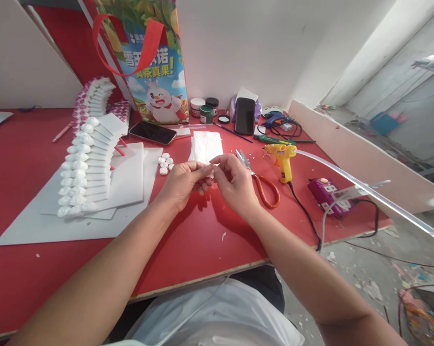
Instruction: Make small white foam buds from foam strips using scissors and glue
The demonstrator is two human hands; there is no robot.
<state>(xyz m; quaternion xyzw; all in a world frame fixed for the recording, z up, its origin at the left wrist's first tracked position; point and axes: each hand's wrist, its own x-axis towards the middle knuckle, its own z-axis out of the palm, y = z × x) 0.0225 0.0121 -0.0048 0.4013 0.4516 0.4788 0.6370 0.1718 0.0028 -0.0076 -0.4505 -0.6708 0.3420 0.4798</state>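
Note:
My left hand (189,183) and my right hand (236,185) meet over the red table, thumbs and fingertips pinched together. Between them shows a bit of thin white material, seemingly tissue paper; the fingers cover most of it. Just behind lies a stack of white tissue paper (206,145). Several small white rolled rosettes (164,163) sit left of my left hand. Close to my right hand are scissors with orange handles (266,191), blades parted. A yellow glue gun (283,161) stands farther right, a long clear glue stick (364,185) in its back.
At left, a curved row of white rosettes on card pieces (78,178) rests on white foam boards (130,185). Behind are a pink-topped row (90,103), a printed bag (155,77), phones (153,132), paint jars (206,114) and a green screwdriver (276,140). A purple power box (330,196) with cords sits right.

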